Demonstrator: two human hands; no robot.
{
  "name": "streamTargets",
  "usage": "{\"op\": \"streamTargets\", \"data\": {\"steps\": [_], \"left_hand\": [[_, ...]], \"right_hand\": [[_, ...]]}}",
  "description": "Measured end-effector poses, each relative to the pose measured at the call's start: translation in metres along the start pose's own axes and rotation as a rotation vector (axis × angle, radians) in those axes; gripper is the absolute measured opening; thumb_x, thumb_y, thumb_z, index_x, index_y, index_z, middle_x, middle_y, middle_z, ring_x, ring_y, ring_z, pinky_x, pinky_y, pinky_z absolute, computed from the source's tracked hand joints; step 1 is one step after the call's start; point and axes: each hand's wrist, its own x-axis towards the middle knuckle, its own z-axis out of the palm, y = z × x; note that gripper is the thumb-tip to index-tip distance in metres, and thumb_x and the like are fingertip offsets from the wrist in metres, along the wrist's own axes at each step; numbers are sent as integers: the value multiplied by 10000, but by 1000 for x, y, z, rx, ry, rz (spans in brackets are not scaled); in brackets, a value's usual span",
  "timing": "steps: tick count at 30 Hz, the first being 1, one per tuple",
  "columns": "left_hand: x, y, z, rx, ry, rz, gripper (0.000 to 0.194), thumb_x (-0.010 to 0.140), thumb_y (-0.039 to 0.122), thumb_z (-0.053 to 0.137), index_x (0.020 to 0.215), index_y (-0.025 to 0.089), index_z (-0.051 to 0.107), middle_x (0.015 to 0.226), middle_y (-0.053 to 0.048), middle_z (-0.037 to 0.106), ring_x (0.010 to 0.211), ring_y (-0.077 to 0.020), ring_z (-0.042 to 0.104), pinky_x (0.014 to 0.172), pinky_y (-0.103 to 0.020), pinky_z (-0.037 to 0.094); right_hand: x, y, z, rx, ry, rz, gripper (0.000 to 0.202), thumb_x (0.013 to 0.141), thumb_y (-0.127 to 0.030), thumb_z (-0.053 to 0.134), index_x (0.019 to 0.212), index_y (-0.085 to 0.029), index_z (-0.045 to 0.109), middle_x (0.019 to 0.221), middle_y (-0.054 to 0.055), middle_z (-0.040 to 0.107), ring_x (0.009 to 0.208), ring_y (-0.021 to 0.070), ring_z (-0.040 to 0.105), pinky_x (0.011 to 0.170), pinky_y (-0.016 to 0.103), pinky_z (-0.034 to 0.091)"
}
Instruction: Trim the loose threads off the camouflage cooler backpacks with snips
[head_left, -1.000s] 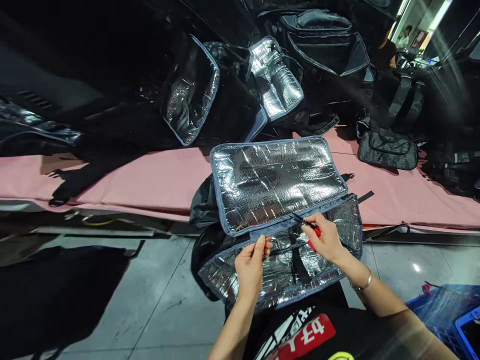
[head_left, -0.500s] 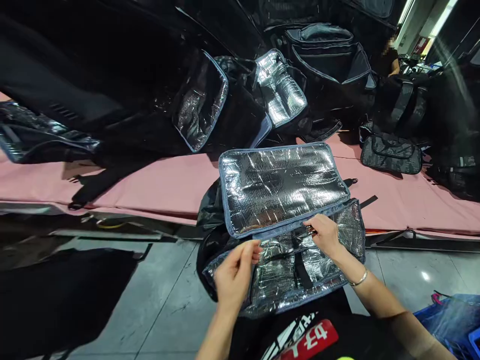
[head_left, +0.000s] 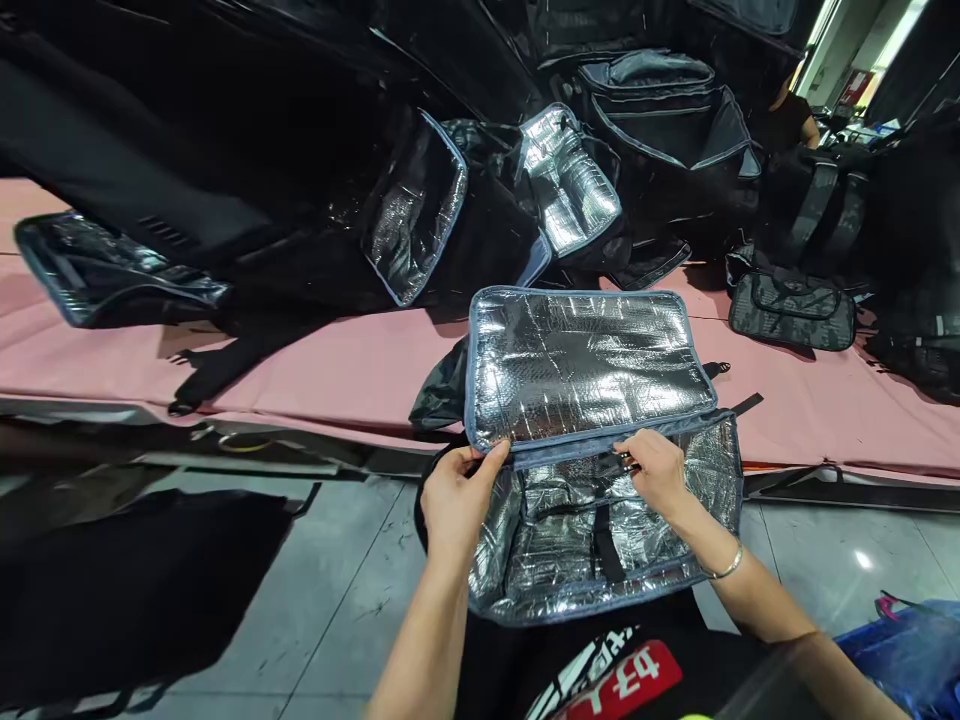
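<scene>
An insulated bag [head_left: 559, 590] with a silver foil lining and grey-blue edging lies open against my front, at the edge of the pink surface. Its foil-lined lid [head_left: 589, 360] is folded back over that surface. With thumb and fingers, my left hand [head_left: 459, 500] pinches the lid's near left corner. My right hand [head_left: 656, 468] is closed at the hinge seam, right of the middle. A small dark object with a metallic glint [head_left: 624, 460] shows at its fingertips; its kind is mostly hidden. Inside the bag, a black strap [head_left: 607, 545] hangs down the lining.
Black bags pile along the back of the pink-covered table [head_left: 360, 365], among them an open foil-lined one [head_left: 574, 190]. A small camouflage bag [head_left: 791, 310] sits right. Black fabric [head_left: 142, 590] lies lower left, a blue plastic bundle [head_left: 911, 650] lower right. A person [head_left: 787, 115] is far back.
My left hand has moved up and now grips the lid's near left corner. The right hand stays at the hinge seam. The view has shifted slightly.
</scene>
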Motion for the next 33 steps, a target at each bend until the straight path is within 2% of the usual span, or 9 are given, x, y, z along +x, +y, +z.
{"op": "streamTargets", "data": {"steps": [4, 7, 9, 11, 16, 22, 29, 33], "left_hand": [[-13, 6, 12, -225, -98, -2, 342, 599, 418, 730, 780, 151, 616, 788, -35, 659, 769, -167, 593, 761, -274, 437], [-23, 8, 14, -223, -67, 30, 323, 635, 419, 709, 787, 155, 602, 784, -21, 641, 768, -155, 576, 759, -269, 431], [-29, 7, 14, -212, -43, 44, 319, 646, 417, 706, 795, 158, 595, 782, -12, 628, 757, -146, 565, 754, -266, 425], [-33, 3, 13, -220, -39, 68, 317, 655, 414, 703, 809, 161, 590, 794, -11, 622, 762, -142, 559, 763, -268, 422], [-37, -10, 9, -228, -22, 95, 308, 670, 401, 703, 840, 168, 595, 813, -12, 624, 778, -135, 556, 788, -271, 418], [-39, -10, 7, -259, -18, 70, 310, 662, 399, 710, 831, 163, 600, 822, -14, 630, 791, -134, 562, 800, -266, 417], [-38, -10, 4, -242, -28, 58, 332, 638, 418, 719, 816, 165, 597, 812, -9, 616, 782, -135, 547, 804, -284, 410], [-36, -9, 1, -248, 13, 7, 371, 587, 434, 744, 808, 171, 604, 805, 4, 613, 762, -129, 539, 796, -281, 403]], "right_hand": [[2, -4, -14, 46, -63, 170, 204, 780, -57, 452, 848, -193, 588, 743, 32, 601, 710, 173, 559, 633, 264, 423], [6, -19, -23, 122, -106, 250, 179, 851, -224, 511, 1025, -185, 531, 919, 66, 618, 781, 186, 571, 696, 297, 458], [9, -31, -24, 179, -101, 220, 197, 894, -278, 475, 1061, -179, 506, 977, 84, 611, 786, 180, 568, 720, 308, 466], [13, -40, -20, 206, -81, 150, 164, 919, -289, 446, 1009, -177, 525, 943, 82, 613, 777, 174, 563, 722, 306, 465], [21, -51, -3, 183, -32, 2, 110, 912, -234, 473, 884, -177, 563, 848, 70, 624, 825, 186, 561, 723, 297, 459], [27, -57, -1, 97, -124, -53, 98, 901, -217, 495, 859, -181, 576, 843, 60, 615, 794, 179, 545, 703, 289, 447], [34, -60, 3, 185, -159, -61, 101, 890, -229, 514, 812, -188, 563, 833, 57, 628, 817, 177, 565, 737, 290, 453], [30, -57, -5, 373, -127, 44, 107, 876, -293, 535, 856, -190, 559, 873, 53, 645, 859, 172, 591, 780, 291, 461]]}}
